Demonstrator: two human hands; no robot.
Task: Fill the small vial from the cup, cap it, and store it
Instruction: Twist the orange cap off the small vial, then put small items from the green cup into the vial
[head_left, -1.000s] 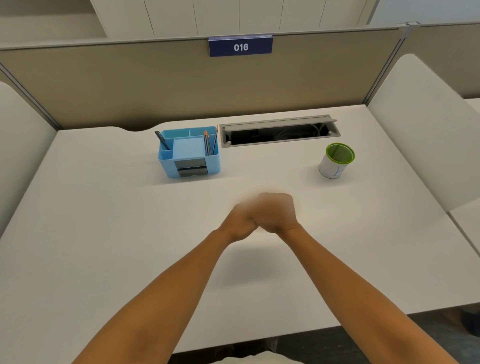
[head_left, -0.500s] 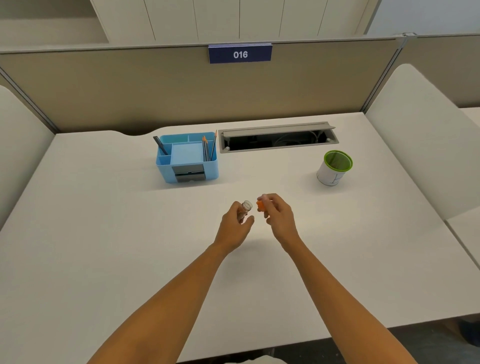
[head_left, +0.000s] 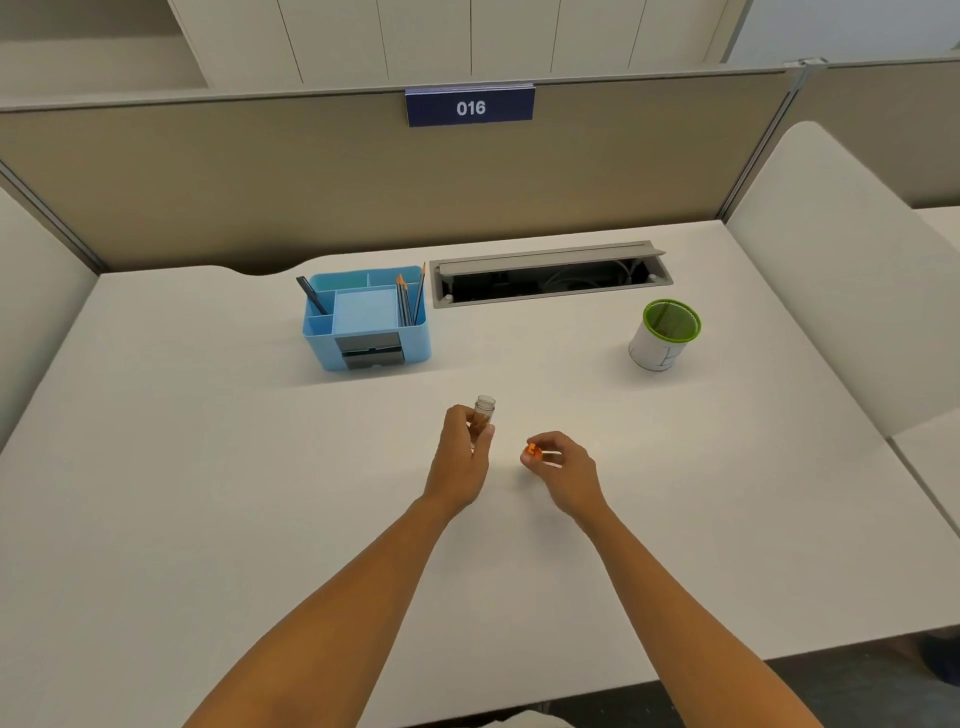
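I see the left hand (head_left: 460, 460) holding the small vial (head_left: 483, 415) upright above the desk (head_left: 182, 467), its grip closed round the lower body so that the open mouth stands clear of the fingers. The right hand (head_left: 563, 467) pinches the orange cap (head_left: 532, 453) just to the right of the vial, not touching it. The cup (head_left: 665, 335) with the green rim stands on the desk well to the right of the vial and farther back; the blue organiser (head_left: 366, 319) stands behind the vial and to its left.

My worries from here: the vial's mouth is narrow next to the cup's wide rim, so I judge a pour could run over the fingers and onto the desk. The right hand is occupied by the cap, so lifting the cup means setting the cap down, and a small round cap may roll away. I cannot tell what the cup holds, nor how full it is.

The count: one vial, one cap, one cup, one organiser, two hands.
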